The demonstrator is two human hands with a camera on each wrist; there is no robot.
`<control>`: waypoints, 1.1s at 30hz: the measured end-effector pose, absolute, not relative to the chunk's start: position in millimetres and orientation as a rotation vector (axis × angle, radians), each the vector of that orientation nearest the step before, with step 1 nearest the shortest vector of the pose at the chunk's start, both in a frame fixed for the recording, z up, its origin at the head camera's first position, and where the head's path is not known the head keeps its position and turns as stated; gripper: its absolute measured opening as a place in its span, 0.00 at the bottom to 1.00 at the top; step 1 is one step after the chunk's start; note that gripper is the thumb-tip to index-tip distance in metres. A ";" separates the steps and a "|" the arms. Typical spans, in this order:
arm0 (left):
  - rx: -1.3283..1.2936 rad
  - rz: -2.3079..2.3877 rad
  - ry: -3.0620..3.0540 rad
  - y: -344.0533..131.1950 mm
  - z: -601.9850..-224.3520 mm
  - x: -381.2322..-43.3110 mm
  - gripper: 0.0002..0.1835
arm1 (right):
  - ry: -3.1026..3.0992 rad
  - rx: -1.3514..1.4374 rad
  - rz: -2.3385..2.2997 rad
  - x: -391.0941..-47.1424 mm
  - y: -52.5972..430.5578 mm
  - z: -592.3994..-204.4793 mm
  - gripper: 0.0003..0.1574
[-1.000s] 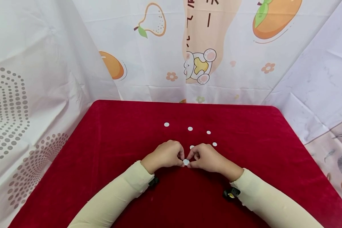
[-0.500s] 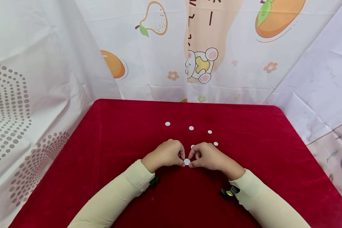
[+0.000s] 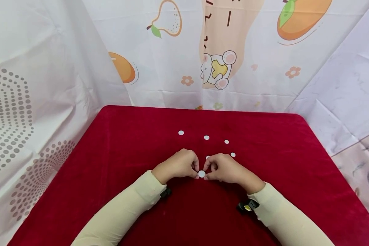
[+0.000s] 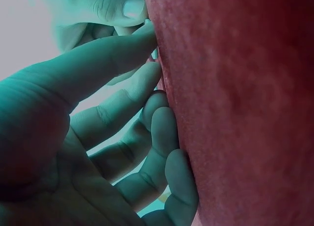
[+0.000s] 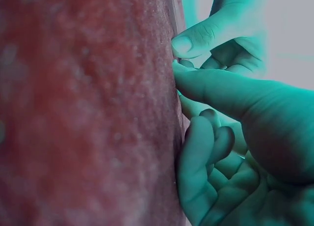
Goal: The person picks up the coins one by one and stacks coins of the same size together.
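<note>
A small flat white disc (image 3: 201, 174) lies on the red cloth between both hands in the head view. My left hand (image 3: 182, 164) is at its left edge, thumb and bent index fingertip holding it from that side. From the right, my right hand (image 3: 226, 168) holds the opposite edge between thumb and index finger. In the left wrist view, the left thumb (image 4: 113, 57) reaches down to the cloth, with the other fingers curved beside it. The right thumb (image 5: 211, 86) meets the cloth in the right wrist view. The disc is mostly hidden by fingers in both wrist views.
Several more white discs lie farther back, among them a left one (image 3: 181, 132), a middle one (image 3: 206, 137) and a right one (image 3: 233, 154). Another disc (image 3: 207, 157) is partly covered by the right hand. A red cloth (image 3: 135, 136) covers the table; printed curtains (image 3: 160, 68) surround it.
Both hands stay at the same disc with almost no movement. The whole head view has shifted slightly.
</note>
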State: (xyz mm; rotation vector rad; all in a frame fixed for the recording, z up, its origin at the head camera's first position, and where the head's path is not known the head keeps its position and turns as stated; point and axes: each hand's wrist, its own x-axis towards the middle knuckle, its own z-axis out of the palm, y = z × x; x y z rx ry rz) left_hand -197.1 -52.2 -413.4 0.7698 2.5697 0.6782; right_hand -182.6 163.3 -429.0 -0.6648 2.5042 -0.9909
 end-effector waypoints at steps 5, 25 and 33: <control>0.768 0.674 2.564 -51.4 -412.6 -197.2 0.11 | 2.481 -0.652 -1.016 -182.5 164.5 -429.4 0.11; 0.778 0.681 2.550 -51.5 -415.3 -197.0 0.11 | 2.472 -0.645 -1.028 -180.4 165.8 -431.0 0.11; 0.811 0.655 2.569 -52.1 -413.7 -198.1 0.12 | 2.473 -0.667 -1.024 -182.9 165.3 -429.7 0.11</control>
